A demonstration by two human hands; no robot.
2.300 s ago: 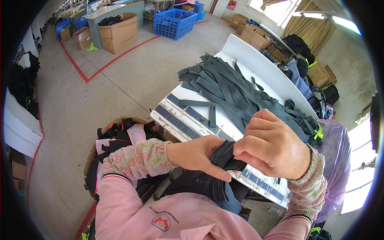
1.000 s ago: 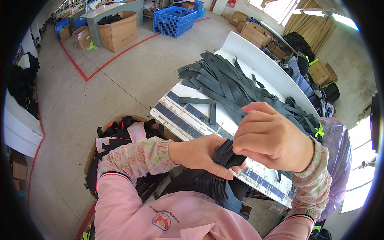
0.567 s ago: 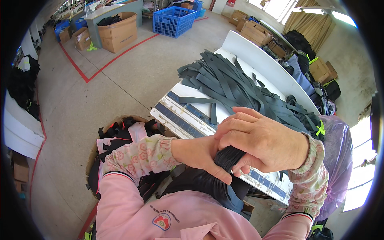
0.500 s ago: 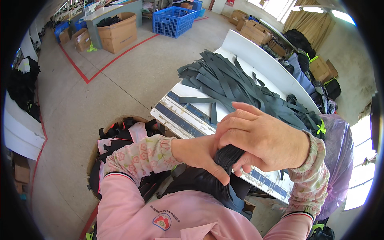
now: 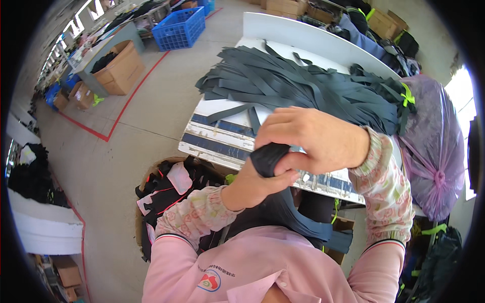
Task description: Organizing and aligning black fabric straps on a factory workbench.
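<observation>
A bundle of dark fabric strips (image 5: 269, 158) is bent into a thick loop between my two hands, in front of my chest. My left hand (image 5: 255, 186) is closed around its lower left side, the thumb pointing right. From above, my right hand (image 5: 310, 139) curls over the bundle, with its thumb pressed against the near side. More grey-green strips (image 5: 308, 224) hang below my hands across my lap. Beyond them, a large heap of flat grey-green strips (image 5: 303, 91) lies on the white table (image 5: 222, 144), a few ends trailing toward its near left edge.
Left of my lap stands a box of black and pink pieces (image 5: 172, 184). A tied purple plastic bag (image 5: 434, 151) bulges at the table's right end. A raised white panel (image 5: 303, 38) runs along the table's back. Farther off are a blue crate (image 5: 179, 29) and a cardboard box (image 5: 118, 70).
The head view has shifted. My right hand has rolled over the bundle, and the strips' fanned edges now show as a folded loop. My left thumb has swung from pointing down to pointing right.
</observation>
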